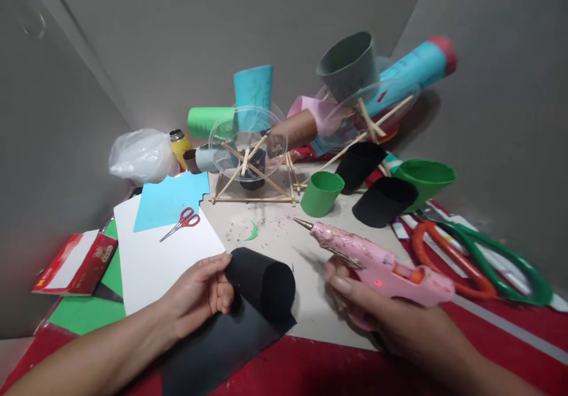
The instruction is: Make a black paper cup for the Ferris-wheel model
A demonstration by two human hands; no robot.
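Left hand [202,289] pinches black paper roll [248,279], right hand [388,319] clasps pink glue gun [355,248]; apparent gluing step requires aligned edges.

A red surface [310,369] bears a beige board [310,316] and, leftward, a green sheet [84,318].

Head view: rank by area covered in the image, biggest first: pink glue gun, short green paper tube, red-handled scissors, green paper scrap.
1. Pink glue gun (held nearest the camera, which likely inflates it)
2. Short green paper tube
3. Red-handled scissors (about as long, but thinner)
4. Green paper scrap
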